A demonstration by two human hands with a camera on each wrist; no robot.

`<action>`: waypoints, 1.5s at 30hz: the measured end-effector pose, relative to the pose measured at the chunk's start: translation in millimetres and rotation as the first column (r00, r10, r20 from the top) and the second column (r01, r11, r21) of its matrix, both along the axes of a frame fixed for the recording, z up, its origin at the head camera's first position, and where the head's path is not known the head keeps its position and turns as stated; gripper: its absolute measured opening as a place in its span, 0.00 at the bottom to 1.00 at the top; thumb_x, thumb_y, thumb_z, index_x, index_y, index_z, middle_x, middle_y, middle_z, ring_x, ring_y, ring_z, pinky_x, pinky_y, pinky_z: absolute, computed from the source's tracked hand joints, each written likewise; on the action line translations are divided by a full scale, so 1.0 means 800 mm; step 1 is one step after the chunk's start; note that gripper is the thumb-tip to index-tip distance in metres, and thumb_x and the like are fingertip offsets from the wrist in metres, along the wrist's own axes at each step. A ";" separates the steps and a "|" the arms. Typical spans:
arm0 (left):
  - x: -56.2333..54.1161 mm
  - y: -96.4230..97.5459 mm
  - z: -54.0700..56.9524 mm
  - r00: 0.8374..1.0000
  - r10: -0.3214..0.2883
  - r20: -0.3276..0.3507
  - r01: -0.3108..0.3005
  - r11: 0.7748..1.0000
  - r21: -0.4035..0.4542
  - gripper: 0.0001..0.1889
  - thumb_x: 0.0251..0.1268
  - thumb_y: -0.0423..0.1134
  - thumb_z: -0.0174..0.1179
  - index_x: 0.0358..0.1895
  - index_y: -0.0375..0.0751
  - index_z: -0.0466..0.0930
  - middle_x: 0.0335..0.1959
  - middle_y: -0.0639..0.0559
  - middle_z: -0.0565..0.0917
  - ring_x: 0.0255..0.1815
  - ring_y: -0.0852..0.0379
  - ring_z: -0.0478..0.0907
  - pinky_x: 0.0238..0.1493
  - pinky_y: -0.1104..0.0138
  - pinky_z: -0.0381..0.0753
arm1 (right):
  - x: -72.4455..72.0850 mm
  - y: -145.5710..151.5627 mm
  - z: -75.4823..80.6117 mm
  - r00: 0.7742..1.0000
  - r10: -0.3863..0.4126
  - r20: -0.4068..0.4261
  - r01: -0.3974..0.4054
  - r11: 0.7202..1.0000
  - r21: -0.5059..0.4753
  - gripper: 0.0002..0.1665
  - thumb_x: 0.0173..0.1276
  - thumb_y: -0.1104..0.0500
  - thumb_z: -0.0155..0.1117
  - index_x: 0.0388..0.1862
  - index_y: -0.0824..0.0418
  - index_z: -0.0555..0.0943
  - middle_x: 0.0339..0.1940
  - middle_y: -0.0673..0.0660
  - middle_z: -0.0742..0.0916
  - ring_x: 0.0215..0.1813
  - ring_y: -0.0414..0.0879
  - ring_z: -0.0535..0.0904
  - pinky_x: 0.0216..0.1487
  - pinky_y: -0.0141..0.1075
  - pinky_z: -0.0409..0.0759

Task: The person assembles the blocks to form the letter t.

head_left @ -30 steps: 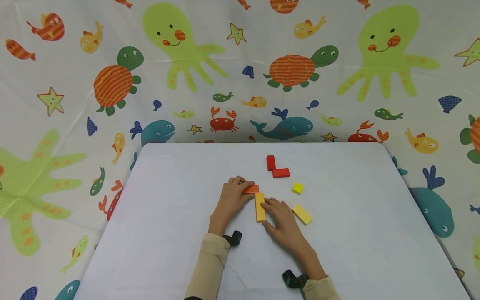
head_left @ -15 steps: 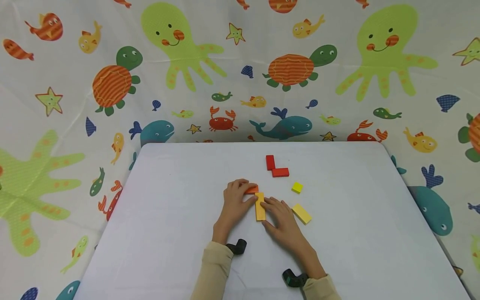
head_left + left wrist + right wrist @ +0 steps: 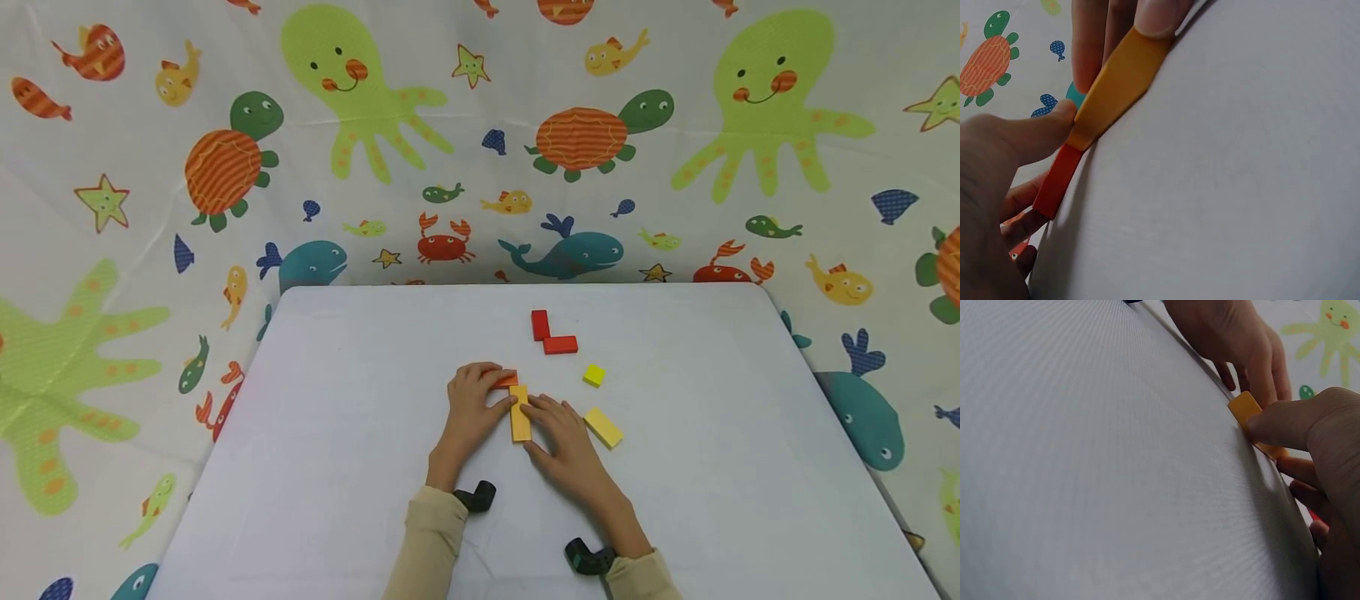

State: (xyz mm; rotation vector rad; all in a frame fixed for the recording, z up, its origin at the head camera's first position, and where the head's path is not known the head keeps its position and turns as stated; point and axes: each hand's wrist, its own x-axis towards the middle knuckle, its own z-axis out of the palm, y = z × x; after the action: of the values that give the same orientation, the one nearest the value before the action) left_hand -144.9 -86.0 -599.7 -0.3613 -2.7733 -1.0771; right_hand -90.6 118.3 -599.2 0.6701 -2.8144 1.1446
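An amber wooden block (image 3: 519,423) lies lengthwise on the white table, its far end meeting a smaller orange block (image 3: 508,379). My left hand (image 3: 470,408) curls its fingers over the orange block, while its thumb presses the amber block's side near the joint. From the right, my right hand (image 3: 570,446) pinches the amber block, thumb at the near end and fingertips along its right side. In the left wrist view the orange block (image 3: 1059,180) and amber block (image 3: 1119,87) join end to corner. Fingers partly cover the amber block (image 3: 1245,409) in the right wrist view.
Two red blocks (image 3: 561,345) form an L farther back. To the right lie a small yellow cube (image 3: 594,375) and a pale yellow block (image 3: 603,427), the latter close beside my right hand. A sea-animal patterned cloth (image 3: 480,167) hangs behind the white table (image 3: 315,433).
My left hand has shifted slightly right and toward me, its thumb moving from the orange block onto the amber block's side. The right hand and the blocks stay nearly still.
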 end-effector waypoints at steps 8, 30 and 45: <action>0.000 -0.003 0.000 0.999 -0.018 -0.035 0.017 1.000 -0.020 0.24 0.67 0.50 0.71 0.66 0.56 0.82 0.65 0.51 0.81 0.71 0.46 0.68 0.71 0.40 0.63 | 0.000 -0.001 0.001 1.000 -0.004 0.004 0.004 1.000 0.009 0.34 0.68 0.58 0.74 0.73 0.56 0.77 0.77 0.57 0.78 0.82 0.57 0.67 0.82 0.63 0.56; 0.001 -0.004 0.001 0.997 -0.069 -0.022 0.067 0.993 -0.095 0.21 0.74 0.51 0.64 0.67 0.60 0.81 0.68 0.53 0.79 0.73 0.45 0.66 0.72 0.39 0.61 | 0.001 -0.002 0.004 1.000 0.000 -0.003 0.000 1.000 -0.004 0.34 0.67 0.59 0.74 0.72 0.57 0.77 0.76 0.58 0.79 0.81 0.58 0.68 0.82 0.63 0.57; -0.002 -0.007 0.001 0.997 -0.070 -0.020 0.069 0.996 -0.053 0.20 0.75 0.49 0.63 0.67 0.60 0.81 0.67 0.56 0.81 0.72 0.48 0.68 0.71 0.40 0.59 | 0.001 -0.003 0.004 1.000 0.003 -0.012 -0.003 1.000 -0.005 0.34 0.66 0.59 0.74 0.72 0.58 0.77 0.75 0.59 0.79 0.81 0.59 0.68 0.81 0.64 0.57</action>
State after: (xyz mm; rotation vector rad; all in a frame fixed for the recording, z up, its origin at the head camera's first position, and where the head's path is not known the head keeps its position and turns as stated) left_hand -146.2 -91.9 -599.0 -0.4758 -2.7929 -1.0107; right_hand -89.6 116.0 -596.2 0.6790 -2.8002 1.1442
